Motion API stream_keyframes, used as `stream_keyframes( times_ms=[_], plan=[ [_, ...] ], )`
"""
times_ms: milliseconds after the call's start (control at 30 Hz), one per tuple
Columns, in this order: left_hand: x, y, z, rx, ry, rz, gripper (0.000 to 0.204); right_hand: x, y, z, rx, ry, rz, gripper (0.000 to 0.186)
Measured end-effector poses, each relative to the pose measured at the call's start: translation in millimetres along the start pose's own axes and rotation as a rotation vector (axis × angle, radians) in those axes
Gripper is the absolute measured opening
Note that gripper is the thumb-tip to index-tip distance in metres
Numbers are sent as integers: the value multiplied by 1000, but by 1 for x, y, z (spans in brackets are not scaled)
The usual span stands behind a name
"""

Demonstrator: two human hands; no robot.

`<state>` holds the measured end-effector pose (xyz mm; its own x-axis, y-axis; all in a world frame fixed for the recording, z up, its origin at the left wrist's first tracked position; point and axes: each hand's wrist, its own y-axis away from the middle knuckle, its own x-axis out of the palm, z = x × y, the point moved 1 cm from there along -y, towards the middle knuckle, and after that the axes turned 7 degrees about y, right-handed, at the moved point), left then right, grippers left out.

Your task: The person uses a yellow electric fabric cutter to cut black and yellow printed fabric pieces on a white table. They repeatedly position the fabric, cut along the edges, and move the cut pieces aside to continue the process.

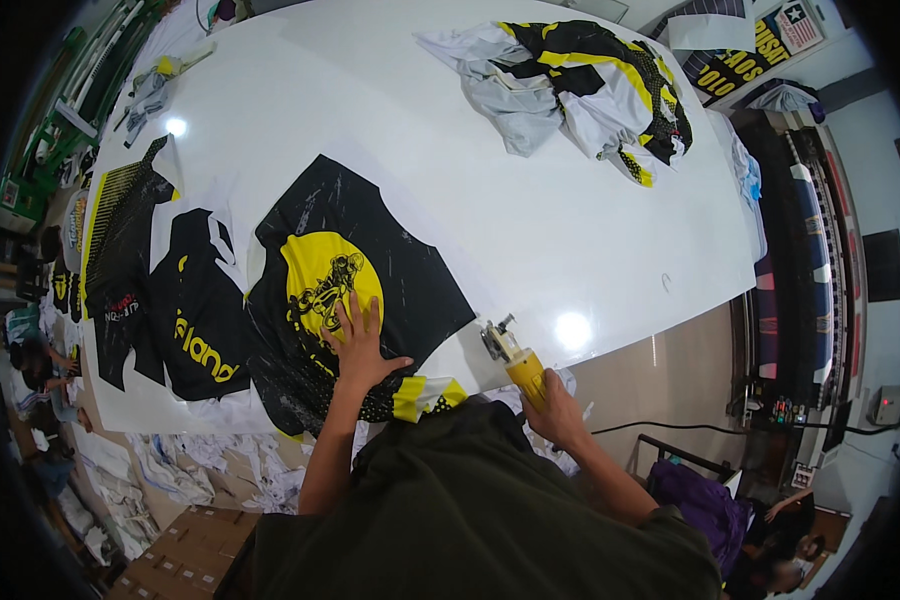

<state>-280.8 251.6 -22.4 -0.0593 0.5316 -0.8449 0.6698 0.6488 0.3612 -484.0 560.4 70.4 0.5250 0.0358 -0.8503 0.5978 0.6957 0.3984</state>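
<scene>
On the white table lies a black fabric panel (410, 250) with a yellow round print of a motorbike rider. Pressed flat on it, fingers spread, is my left hand (365, 350). My right hand (558, 412) grips a yellow handheld electric fabric cutter (524, 374), whose metal head rests at the table's near edge, just right of the panel's lower right corner. A strip of white, yellow and black cloth (428, 398) shows at the panel's near end, against my body. Left of the panel lie a second black cut piece (198, 330) with yellow lettering and another black piece with yellow stripes (120, 270).
A heap of black, yellow and white fabric (610, 95) sits at the table's (320, 90) far right. Grey scraps (152, 98) lie far left. White offcuts (195, 465) cover the floor near cardboard boxes (185, 555). A black cable (670, 427) runs right. A large printer (800, 270) stands right; people sit at both sides.
</scene>
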Motion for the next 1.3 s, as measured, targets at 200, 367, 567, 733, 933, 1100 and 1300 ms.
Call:
stream_keyframes(
  times_ms=[200, 367, 567, 733, 933, 1100, 1300],
  plan=[
    [-1, 1, 1, -1, 19, -9, 140, 3, -33, 13, -92, 11, -71, 50],
    [0, 2, 2, 15, 46, -43, 138, -1, -35, 20, -42, 33, -24, 53],
    [-1, 3, 3, -1, 58, -46, 138, 0, -43, 29, -42, 26, -22, 53],
    [-3, 3, 2, -13, 49, -36, 138, 1, -61, 38, -85, 22, -52, 53],
    [-4, 4, 3, -9, 66, -35, 138, -4, -92, 55, -124, 46, -67, 52],
    [-4, 4, 3, -16, 82, -5, 138, -8, -119, 70, -185, 49, -91, 51],
    [-3, 6, 4, 3, 89, -71, 137, -9, -153, 87, -191, 62, -101, 54]
  ],
)
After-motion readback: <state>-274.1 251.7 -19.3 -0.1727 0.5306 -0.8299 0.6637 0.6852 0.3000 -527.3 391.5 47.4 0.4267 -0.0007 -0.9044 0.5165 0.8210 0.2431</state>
